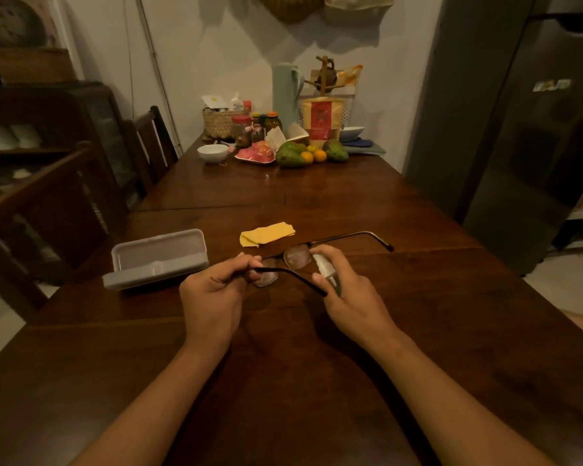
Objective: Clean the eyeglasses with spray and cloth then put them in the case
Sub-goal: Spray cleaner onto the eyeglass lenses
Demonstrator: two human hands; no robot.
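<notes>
Head view, the only one.

My left hand [216, 290]: fingers curled, thumb and forefinger pinching the near temple of the glasses [297, 255] close to the hinge. Both temples are unfolded. The far one sticks out to the right, past my other hand. The lenses face roughly toward me and look hazy. Can't tell if the frame clears the table [283, 364] or rests on it.

My right hand [347, 290]: wrapped round the spray [323, 269], a small bottle with a white top and greenish body. Its top end sits just beside the right lens, with a finger curled over it. Can't tell if the finger is pressing. The near temple crosses in front of the bottle.

Cloth [266, 234]: yellow, loosely folded, flat on the table just beyond the glasses. Neither hand touches it.

Case [159, 258]: grey, hard shell, lid up, on the table to the left of my left hand, near it but apart. The open side faces me.

Far end of the table, well apart from all this:
- a white bowl [212, 153]
- a woven basket [221, 122] with bottles in it
- jars, green and orange fruit [313, 154]
- a pale green flask [285, 92]

Dark wooden chairs [48, 213] stand along the left side, and a grey fridge [519, 129] on the right.
</notes>
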